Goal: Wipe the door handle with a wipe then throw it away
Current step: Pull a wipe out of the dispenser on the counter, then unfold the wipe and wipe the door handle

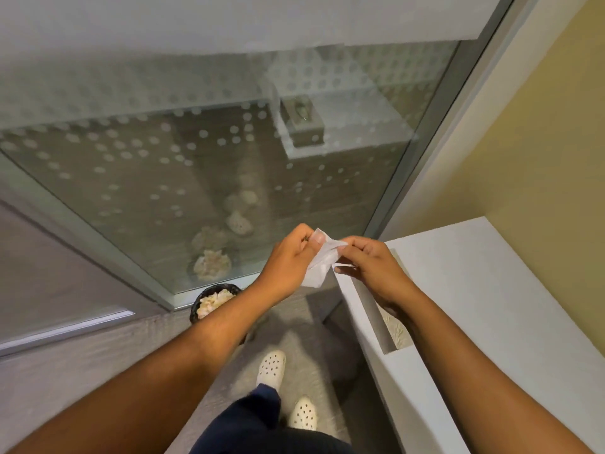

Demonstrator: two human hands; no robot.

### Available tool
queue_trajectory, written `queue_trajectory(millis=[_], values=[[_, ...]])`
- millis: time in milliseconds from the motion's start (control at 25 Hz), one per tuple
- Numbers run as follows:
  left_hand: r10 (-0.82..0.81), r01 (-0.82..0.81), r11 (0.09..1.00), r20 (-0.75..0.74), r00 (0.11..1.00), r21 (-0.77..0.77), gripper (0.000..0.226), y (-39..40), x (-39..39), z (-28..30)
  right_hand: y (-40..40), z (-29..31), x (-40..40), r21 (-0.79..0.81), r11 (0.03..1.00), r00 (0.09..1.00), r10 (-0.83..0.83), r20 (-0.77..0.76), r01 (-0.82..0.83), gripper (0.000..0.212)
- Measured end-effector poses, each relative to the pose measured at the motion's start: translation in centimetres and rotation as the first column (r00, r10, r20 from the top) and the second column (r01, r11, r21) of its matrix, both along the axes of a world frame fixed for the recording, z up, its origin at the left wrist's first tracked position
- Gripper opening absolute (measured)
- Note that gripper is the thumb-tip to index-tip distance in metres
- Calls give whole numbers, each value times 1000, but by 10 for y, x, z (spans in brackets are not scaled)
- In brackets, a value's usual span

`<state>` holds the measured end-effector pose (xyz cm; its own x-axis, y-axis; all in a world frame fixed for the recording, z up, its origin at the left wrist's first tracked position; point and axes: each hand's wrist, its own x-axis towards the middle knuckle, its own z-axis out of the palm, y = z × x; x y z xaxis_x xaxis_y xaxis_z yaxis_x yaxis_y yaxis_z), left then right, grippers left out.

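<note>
Wipe [319, 265]: a white, thin sheet, held up in the air in front of the glass door [203, 178], low down near the floor side of the view. It is partly folded and partly pulled open.
Left hand [288, 260]: fingers curled, thumb and fingers pinching the top left edge of the wipe. It holds nothing else.
Right hand [370, 267]: fingers bent, tips pinching the right edge of the wipe. The 2 hands look like they are pulling it open.
How the wipe will feel: very light and soft, I think. It bends and droops, so it will not stay flat. It may be damp and could tear if pulled hard.
Where to hold it: best to bunch it in 1 palm, with the fingers behind it, so it can wrap around the handle.
Door handle [302, 126]: a boxy metal piece higher up on the glass, well apart from the hands. Not wiped yet, as far as I can tell.
Bin [214, 301]: a small dark bin with crumpled paper inside, on the floor just below the left arm.
White ledge [491, 290]: beside the right arm.
</note>
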<state>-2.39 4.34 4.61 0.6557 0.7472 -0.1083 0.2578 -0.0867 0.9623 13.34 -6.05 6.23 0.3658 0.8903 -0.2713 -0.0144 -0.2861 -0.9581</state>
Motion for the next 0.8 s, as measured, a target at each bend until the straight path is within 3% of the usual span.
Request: queue_trajectory(millis=[80,160,240,360,440,520,600,720,800], values=[[-47,45,994,-18,999,-102,32,1,-18,5,8,1,-13,26,1000,998,16,-58,-14,23],[-68,59,995,-119,991,-76,26,7,-39,8,16,2,-26,68,995,998,67,20,-69,23],[11,-26,995,-144,990,-100,25,14,-67,14,24,7,-40,109,981,985,149,86,-158,21],[157,-152,952,-1,988,-267,27,19,-107,27,39,16,-57,63,924,923,371,98,-378,18],[257,-213,916,88,962,-340,33,20,-131,30,51,20,-69,-15,854,843,516,149,-520,30],[340,-295,907,110,934,-300,32,23,-154,30,63,24,-83,-55,818,805,574,150,-573,40],[385,-370,913,67,920,-171,24,26,-184,30,75,30,-104,-18,822,817,568,95,-569,33],[418,-418,908,-71,906,14,28,30,-229,25,93,32,-141,74,856,846,517,-131,-511,32],[471,-468,882,-68,880,48,33,33,-261,25,107,30,-175,104,885,828,461,-320,-453,36]])
